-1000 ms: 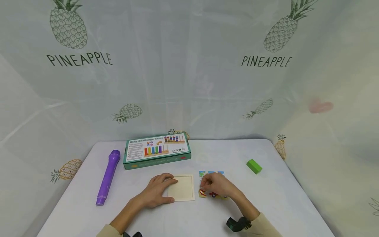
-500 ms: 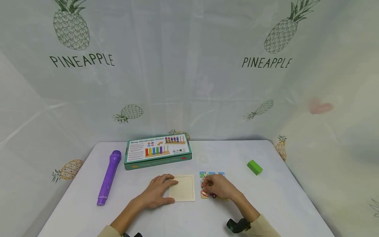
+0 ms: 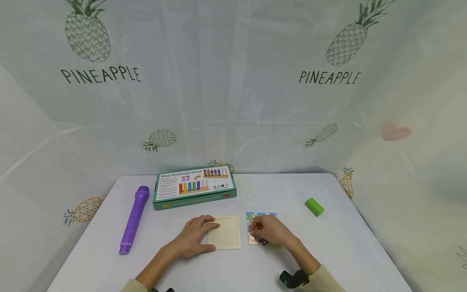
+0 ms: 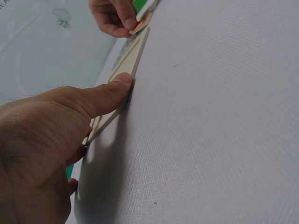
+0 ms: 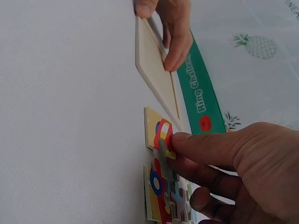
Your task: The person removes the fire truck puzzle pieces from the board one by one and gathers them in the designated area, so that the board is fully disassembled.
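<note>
A shallow wooden puzzle tray [image 3: 227,235] with a raised rim lies flat on the table, bare inside. My left hand [image 3: 193,237] holds it by its left side, thumb at the near edge and fingers over the far edge. To the right of the tray is a jigsaw puzzle picture in several pieces [image 5: 156,184]. My right hand [image 3: 270,229] pinches its lower-left corner piece [image 5: 158,127], yellow with a red and white shape, between thumb and fingers. In the right wrist view that piece stands tilted and apart from the neighbouring piece. The hand covers much of the picture.
Behind the tray lies a green and white Ring Challenge Game box [image 3: 195,187]. A purple microphone-shaped stick [image 3: 134,221] is at the left of the white table [image 3: 204,273]. Toward the right sits a green block [image 3: 314,207]. A pineapple-print curtain [image 3: 233,89] hangs behind the table.
The right fingers have shifted slightly on the corner piece, which now looks paler and more tilted. My left hand and the tray keep their places.
</note>
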`<move>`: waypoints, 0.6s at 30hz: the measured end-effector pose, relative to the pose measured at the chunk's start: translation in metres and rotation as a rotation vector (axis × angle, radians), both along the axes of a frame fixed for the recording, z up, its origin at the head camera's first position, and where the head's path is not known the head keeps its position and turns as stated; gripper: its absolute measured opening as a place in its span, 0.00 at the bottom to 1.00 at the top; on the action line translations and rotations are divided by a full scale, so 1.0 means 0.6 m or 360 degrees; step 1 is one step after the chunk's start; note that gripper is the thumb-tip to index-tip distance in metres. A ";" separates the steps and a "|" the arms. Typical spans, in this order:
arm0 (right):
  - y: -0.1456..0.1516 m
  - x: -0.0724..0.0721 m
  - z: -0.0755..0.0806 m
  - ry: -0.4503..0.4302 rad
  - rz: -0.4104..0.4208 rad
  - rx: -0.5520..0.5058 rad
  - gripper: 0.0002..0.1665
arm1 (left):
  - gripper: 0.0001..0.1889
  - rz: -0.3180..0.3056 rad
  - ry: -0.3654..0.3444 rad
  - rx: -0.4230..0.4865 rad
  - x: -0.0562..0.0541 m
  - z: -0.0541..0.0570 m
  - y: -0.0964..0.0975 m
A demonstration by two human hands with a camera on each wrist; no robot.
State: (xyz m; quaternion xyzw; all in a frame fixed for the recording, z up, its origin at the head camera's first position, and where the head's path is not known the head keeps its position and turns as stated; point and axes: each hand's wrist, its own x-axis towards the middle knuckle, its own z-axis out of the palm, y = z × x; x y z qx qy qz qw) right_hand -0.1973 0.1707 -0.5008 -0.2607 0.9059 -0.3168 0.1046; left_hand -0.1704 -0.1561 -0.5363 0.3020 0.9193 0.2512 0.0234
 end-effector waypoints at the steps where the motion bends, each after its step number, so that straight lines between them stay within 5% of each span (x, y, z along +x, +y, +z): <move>1: 0.000 0.000 0.000 0.0004 0.0000 0.0003 0.03 | 0.35 0.0001 -0.0001 0.0000 0.001 0.000 0.000; 18: 0.012 -0.015 0.042 0.0003 -0.0237 -0.0009 0.04 | 0.35 0.0000 -0.0065 -0.0125 -0.003 0.020 0.007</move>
